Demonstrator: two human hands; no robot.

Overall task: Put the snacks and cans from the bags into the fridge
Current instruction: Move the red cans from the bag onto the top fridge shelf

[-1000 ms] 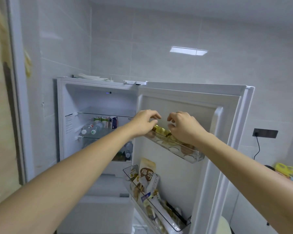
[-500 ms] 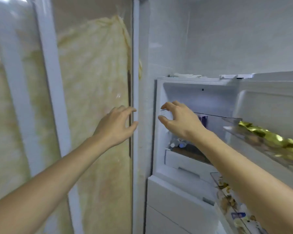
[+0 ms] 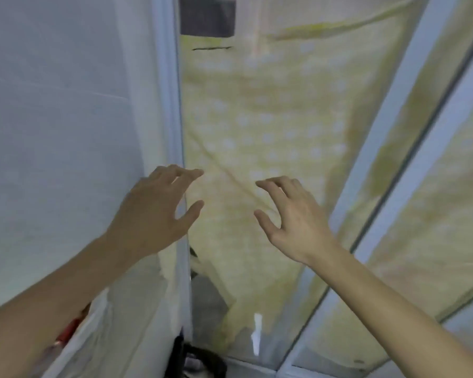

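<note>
While both forearms are reaching forward, left hand and right hand are hanging empty, fingers loosely spread, apart. Behind them, pale yellow dotted curtain is showing through glass door frame. Fridge, snacks, cans, bags: out of view.

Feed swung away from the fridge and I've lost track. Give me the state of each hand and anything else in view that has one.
Left hand: open, fingers spread and loosely bent, holding nothing.
Right hand: open, fingers spread and loosely bent, holding nothing.
Yellow curtain: hanging behind the glass, creased, lower edge gathered to one side.
Glass door: too blurred to tell if open or closed.
Fridge: out of view.
</note>
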